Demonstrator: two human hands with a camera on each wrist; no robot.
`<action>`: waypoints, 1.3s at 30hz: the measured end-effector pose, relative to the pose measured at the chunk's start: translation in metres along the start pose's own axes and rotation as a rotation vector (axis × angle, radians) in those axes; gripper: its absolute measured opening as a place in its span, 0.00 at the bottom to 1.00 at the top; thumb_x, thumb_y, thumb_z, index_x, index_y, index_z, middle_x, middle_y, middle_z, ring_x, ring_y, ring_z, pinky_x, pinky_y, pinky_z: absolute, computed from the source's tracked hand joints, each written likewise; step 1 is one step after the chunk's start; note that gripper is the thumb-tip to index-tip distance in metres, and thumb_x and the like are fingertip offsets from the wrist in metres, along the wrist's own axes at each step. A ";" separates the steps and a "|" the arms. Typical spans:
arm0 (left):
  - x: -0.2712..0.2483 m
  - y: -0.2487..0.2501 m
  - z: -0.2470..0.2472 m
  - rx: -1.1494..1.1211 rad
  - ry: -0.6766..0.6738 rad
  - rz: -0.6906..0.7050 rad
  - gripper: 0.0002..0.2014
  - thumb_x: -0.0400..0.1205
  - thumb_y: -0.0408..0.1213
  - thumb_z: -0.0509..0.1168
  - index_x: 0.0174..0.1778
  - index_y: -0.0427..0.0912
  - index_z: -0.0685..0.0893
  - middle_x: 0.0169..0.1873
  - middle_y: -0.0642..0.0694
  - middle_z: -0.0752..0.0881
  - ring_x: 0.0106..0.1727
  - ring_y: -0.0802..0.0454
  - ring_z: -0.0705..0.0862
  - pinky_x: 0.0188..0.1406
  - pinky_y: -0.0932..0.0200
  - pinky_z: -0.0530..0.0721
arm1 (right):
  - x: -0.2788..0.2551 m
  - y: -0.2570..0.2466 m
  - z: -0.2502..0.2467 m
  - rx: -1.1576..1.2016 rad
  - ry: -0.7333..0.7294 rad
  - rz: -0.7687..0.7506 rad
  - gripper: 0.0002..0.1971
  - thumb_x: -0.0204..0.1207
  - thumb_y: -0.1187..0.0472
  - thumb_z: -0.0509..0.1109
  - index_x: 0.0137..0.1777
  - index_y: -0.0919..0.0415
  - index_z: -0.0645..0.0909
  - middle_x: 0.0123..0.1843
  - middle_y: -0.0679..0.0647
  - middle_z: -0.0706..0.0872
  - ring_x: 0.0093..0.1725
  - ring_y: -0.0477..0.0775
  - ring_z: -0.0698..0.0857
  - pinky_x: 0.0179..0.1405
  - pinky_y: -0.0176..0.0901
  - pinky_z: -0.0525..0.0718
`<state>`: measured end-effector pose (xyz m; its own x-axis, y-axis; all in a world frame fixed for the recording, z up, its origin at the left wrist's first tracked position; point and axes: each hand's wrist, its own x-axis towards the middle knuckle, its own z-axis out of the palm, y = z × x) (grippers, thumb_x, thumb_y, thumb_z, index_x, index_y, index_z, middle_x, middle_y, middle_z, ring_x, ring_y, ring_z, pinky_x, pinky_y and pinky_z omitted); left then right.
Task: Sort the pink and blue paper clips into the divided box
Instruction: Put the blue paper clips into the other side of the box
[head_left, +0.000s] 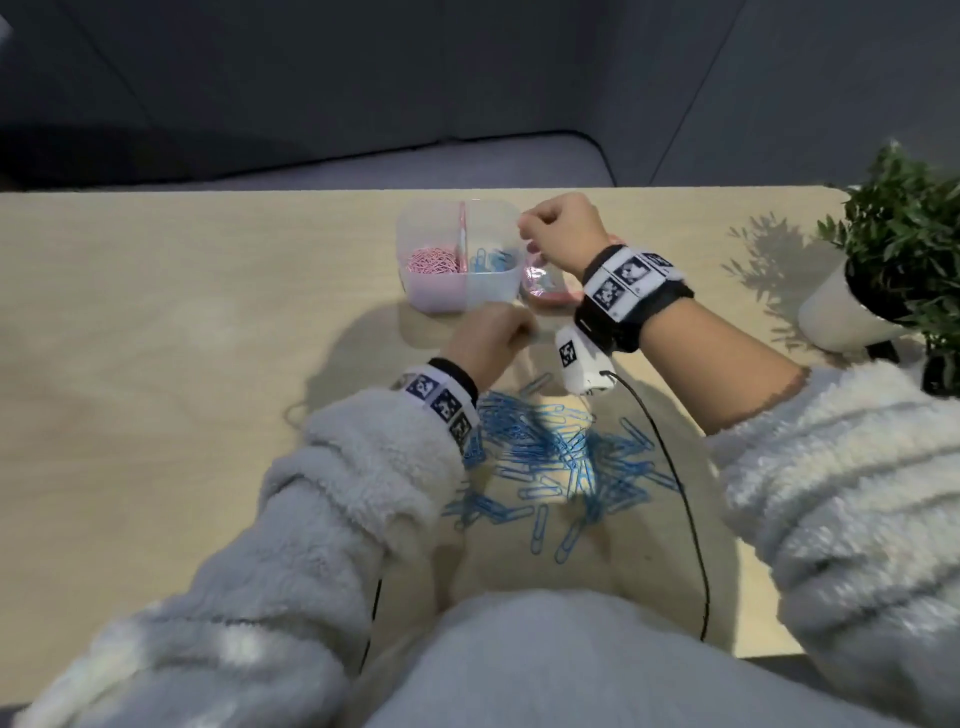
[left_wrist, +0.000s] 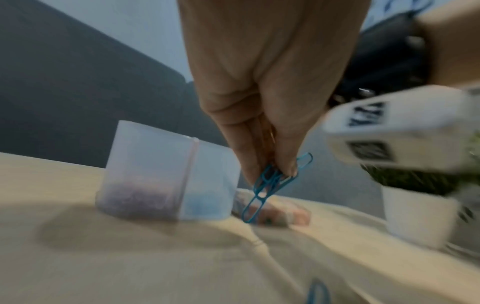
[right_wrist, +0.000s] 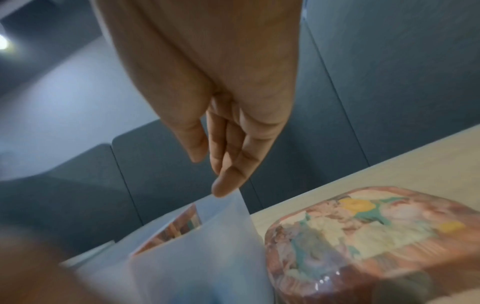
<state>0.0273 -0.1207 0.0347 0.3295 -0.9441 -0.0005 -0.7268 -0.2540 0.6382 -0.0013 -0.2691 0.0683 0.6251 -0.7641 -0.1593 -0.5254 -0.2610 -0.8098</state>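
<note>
A translucent divided box (head_left: 441, 299) stands at the table's far middle, with pink clips (head_left: 434, 260) in its left compartment and blue clips (head_left: 493, 260) in its right. My left hand (head_left: 493, 330) hovers just in front of the box and pinches a small bunch of blue paper clips (left_wrist: 267, 185) between thumb and fingers (left_wrist: 246, 156). My right hand (head_left: 558, 228) hangs over the box's right rim (right_wrist: 207, 236), fingers (right_wrist: 228, 181) loose and pointing down, with nothing in them. A large pile of blue clips (head_left: 561, 457) lies on the table near me.
A floral pink lid (head_left: 545, 291) lies right beside the box, under my right wrist. A potted plant (head_left: 893, 249) in a white pot stands at the table's right edge. Cables run from both wrists across the near table.
</note>
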 end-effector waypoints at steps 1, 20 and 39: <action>0.007 0.000 -0.008 -0.045 0.067 -0.040 0.07 0.76 0.31 0.64 0.44 0.37 0.88 0.43 0.37 0.90 0.46 0.42 0.87 0.46 0.58 0.78 | -0.009 0.003 -0.006 0.075 0.024 -0.006 0.11 0.76 0.66 0.65 0.42 0.73 0.85 0.41 0.67 0.87 0.33 0.55 0.83 0.33 0.48 0.85; 0.059 -0.010 -0.033 -0.025 0.246 -0.099 0.14 0.82 0.36 0.57 0.57 0.38 0.85 0.56 0.39 0.88 0.59 0.42 0.82 0.61 0.54 0.75 | -0.209 0.188 -0.081 -0.274 -0.057 0.287 0.22 0.58 0.65 0.83 0.52 0.58 0.81 0.42 0.56 0.80 0.41 0.47 0.79 0.46 0.38 0.74; -0.005 -0.006 0.058 0.163 -0.232 -0.061 0.14 0.80 0.37 0.63 0.58 0.32 0.79 0.54 0.32 0.80 0.56 0.35 0.80 0.58 0.46 0.74 | -0.171 0.157 -0.042 -0.254 -0.073 0.079 0.20 0.68 0.68 0.74 0.61 0.65 0.81 0.47 0.55 0.75 0.45 0.53 0.77 0.57 0.48 0.78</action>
<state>-0.0045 -0.1262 -0.0136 0.2425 -0.9441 -0.2231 -0.8032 -0.3244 0.4997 -0.2151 -0.2038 -0.0077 0.6114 -0.7459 -0.2642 -0.6965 -0.3489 -0.6270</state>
